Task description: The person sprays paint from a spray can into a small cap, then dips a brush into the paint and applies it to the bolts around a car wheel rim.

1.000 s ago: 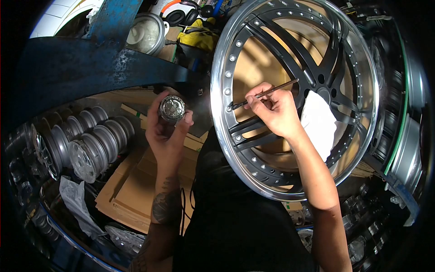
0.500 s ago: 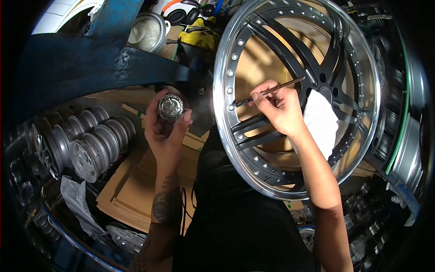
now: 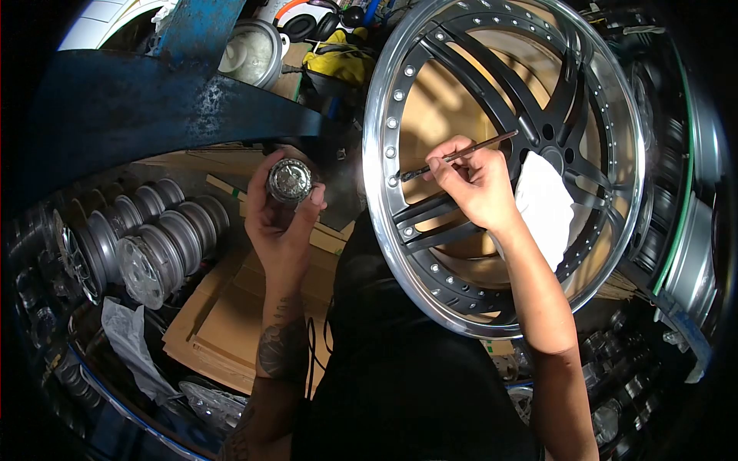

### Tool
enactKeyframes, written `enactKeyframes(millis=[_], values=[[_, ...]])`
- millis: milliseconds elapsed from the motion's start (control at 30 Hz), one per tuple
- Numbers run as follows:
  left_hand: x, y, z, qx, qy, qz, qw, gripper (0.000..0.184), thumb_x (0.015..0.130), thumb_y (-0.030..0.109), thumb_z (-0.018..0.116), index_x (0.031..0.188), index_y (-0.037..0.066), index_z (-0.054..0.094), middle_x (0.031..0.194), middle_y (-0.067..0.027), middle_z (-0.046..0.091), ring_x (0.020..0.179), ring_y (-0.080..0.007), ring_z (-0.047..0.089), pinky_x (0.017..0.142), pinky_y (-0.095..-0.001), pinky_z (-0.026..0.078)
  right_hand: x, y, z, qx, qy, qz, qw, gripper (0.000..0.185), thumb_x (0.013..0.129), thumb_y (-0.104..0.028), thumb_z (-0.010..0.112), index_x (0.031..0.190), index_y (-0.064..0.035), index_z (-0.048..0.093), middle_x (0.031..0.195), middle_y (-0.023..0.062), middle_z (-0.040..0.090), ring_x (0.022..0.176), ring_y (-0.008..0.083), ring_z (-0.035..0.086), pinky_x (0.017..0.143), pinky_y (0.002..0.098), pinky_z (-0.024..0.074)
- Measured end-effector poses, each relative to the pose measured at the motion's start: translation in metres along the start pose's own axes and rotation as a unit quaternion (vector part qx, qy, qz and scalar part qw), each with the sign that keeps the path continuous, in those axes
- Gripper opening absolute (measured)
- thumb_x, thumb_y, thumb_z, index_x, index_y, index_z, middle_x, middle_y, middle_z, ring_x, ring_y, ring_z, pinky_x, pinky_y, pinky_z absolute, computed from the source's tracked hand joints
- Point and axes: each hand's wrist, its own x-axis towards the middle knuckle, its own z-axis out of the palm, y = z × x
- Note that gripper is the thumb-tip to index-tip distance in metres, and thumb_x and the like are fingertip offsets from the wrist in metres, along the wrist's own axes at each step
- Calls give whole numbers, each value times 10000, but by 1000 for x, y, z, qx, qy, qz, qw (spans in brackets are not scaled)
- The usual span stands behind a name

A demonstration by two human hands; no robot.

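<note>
My left hand holds a small round jar with silvery contents, its top facing me. Between the fingers of my right hand is a thin brush, with its dark tip beside a bolt at the left edge of a large black wheel. The wheel has a polished silver rim and a ring of silver bolts. A white cloth lies against the spokes, partly behind my right wrist.
A blue metal beam runs in from the left above my left hand. Silver wheels stand at the left beside flat cardboard. Headphones, a yellow cloth and a round container are at the top.
Over the last second, the wheel and my right hand with the brush have shifted slightly right in view. Both hands have kept their holds, and the brush tip remains near the same bolt.
</note>
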Motion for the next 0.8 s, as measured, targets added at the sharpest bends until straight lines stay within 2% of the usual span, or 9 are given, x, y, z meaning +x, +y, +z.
enactKeyframes(millis=[33,133,433,733,800], values=[[0,0,0,0,1,-1,1000,557,872,-59,688,1393,19,509,1099,-55,633,873,-110,635,747,-259,561,0,-1,0,1,-1,-1,1000,102,934,-6,618,1011,36,669,911,40,703,839,110,705,768,228,543],[0,1,1,0,3,-4,1000,556,873,-58,688,1393,18,508,1094,-58,636,871,-110,635,747,-258,559,2,8,11,62,56,-50,995,102,868,-132,700,879,-36,733,692,-13,683,532,12,479,512,221,371],[-1,1,4,-3,-4,-6,1000,550,871,-51,696,1387,16,515,1073,-56,637,861,-109,634,744,-259,560,0,4,9,29,48,-29,998,107,856,-160,707,878,-60,738,702,-12,690,518,28,482,502,229,367],[-2,2,2,7,1,-12,1000,551,870,-51,697,1387,18,517,1056,-39,624,867,-103,632,755,-257,569,1,6,6,22,48,-50,997,106,860,-135,705,876,-34,733,717,-3,690,521,35,489,509,231,378],[-2,4,3,13,5,-16,1000,551,870,-51,697,1386,18,518,1053,-37,623,874,-103,632,764,-258,571,0,-3,1,1,12,-13,1000,92,909,-56,653,955,13,692,839,21,700,736,73,626,667,216,477]])
